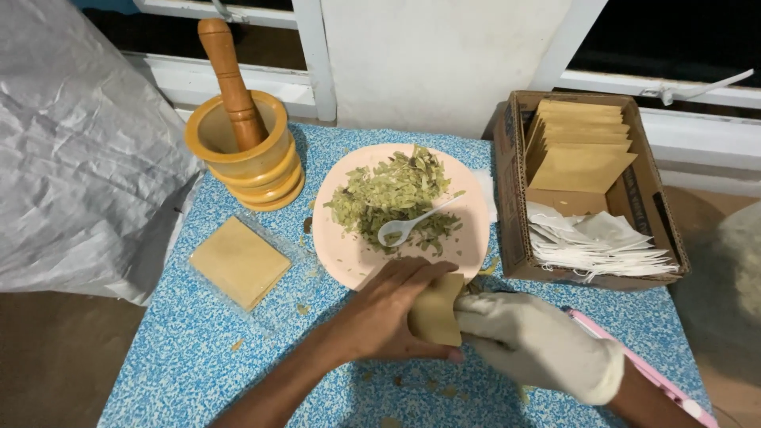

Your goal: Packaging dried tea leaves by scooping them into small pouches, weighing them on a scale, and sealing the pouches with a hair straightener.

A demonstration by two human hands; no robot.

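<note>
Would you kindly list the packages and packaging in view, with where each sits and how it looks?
Small pouch: tan paper, held between the left hand and the gloved right hand.
Clear sleeve: flat square, tan sheets inside, on the blue table left of the pink plate.
Cardboard box: brown, open, at the right; holds tan envelopes behind and white sachets in front.
</note>
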